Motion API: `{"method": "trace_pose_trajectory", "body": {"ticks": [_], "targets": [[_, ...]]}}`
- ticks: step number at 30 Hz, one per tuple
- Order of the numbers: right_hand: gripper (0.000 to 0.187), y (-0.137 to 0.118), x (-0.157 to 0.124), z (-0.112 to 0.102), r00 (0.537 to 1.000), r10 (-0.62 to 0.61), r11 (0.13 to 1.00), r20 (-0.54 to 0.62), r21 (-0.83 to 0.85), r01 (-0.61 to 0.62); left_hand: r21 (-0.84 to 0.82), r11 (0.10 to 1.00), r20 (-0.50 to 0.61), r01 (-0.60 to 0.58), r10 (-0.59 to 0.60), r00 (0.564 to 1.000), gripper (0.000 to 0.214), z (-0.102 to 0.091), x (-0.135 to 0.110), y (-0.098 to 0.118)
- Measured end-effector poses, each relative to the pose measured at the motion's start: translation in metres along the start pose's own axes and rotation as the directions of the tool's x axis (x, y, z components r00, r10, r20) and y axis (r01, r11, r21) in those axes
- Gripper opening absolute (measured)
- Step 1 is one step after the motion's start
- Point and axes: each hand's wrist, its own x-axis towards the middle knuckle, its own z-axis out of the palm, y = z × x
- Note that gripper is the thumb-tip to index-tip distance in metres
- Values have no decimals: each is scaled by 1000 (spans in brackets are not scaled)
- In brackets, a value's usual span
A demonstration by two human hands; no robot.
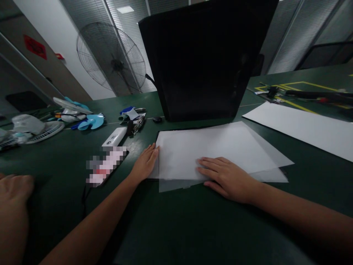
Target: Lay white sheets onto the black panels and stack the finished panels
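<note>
White translucent sheets (pixel 190 147) lie fanned out of line on a thin dark-edged board or pad, whose kind I cannot make out. The top sheet is turned, and its lower left corner hangs past the board's front edge. My left hand (pixel 145 162) rests at the left edge of the stack, fingers stretched forward, fingertips on the corner area. My right hand (pixel 227 178) lies palm down on the front middle part of the sheets, fingers spread to the left. Neither hand grips anything that I can see.
A large black panel (pixel 204 62) stands behind the sheets. Left lie a phone (pixel 109 167), a white device (pixel 114 137), keys (pixel 138 124) and fan parts (pixel 91 121). A white board (pixel 303 127) lies right. Another person's hand (pixel 15 191) is at far left.
</note>
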Motion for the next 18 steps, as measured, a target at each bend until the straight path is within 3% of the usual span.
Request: {"method": "trace_pose_trajectory", "body": {"ticks": [8,13,18], "targets": [[71,12,-5,-9,997,-52,977,64,210,37,28,999,25,-21,20,999,69,1,1,-5],[86,45,-21,-15,999,26,997,38,65,-29,1,1000,16,-5,5,1000,61,4,3,-7],[69,66,-25,-12,998,22,1000,67,19,-23,21,1000,4,-10,10,1000,54,5,2,-7]]}}
